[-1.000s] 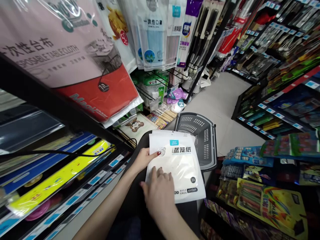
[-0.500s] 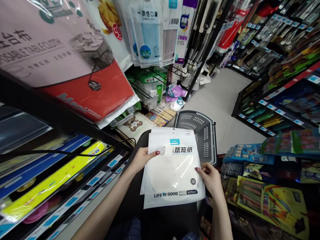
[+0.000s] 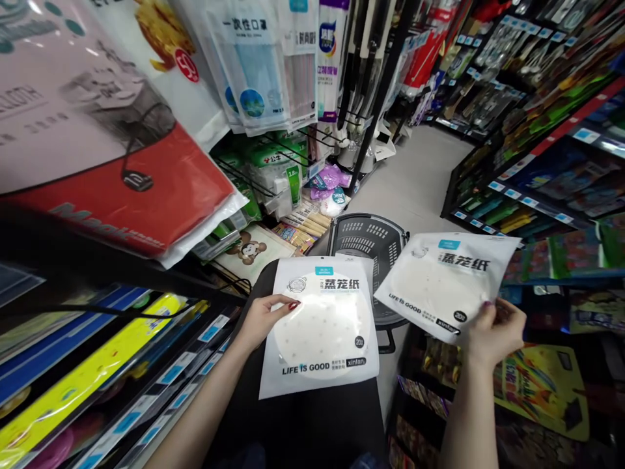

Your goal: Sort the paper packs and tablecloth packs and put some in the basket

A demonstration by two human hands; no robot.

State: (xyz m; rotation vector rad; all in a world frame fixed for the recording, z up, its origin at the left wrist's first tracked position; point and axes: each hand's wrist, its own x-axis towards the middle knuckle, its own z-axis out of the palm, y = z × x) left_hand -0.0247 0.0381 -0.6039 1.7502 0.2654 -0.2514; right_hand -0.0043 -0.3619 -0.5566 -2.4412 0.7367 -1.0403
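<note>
My left hand [image 3: 274, 317] pinches the left side of a white pack of steamer paper [image 3: 319, 326], thumb on its face, over a black surface [image 3: 336, 420]. Behind its top right edge shows the corner of at least one more white pack. Out to the right, my right hand [image 3: 500, 332] grips a second pack of steamer paper [image 3: 439, 280] by its lower right corner. That pack is tilted and overlaps the right side of a dark grey shopping basket [image 3: 366, 231] on the floor.
A red and pink tablecloth pack [image 3: 185, 189] juts in at upper left. Mask packs [image 3: 254, 71] hang at the top. Left is a shelf edge with price tags [image 3: 170, 374]; several snack packs [image 3: 541, 384] lie on the right. A grey floor aisle [image 3: 420, 163] runs beyond the basket.
My right hand has drawn one steamer paper pack off the front of the stack and moved it right. My left hand keeps hold of the rest. The view has shifted slightly.
</note>
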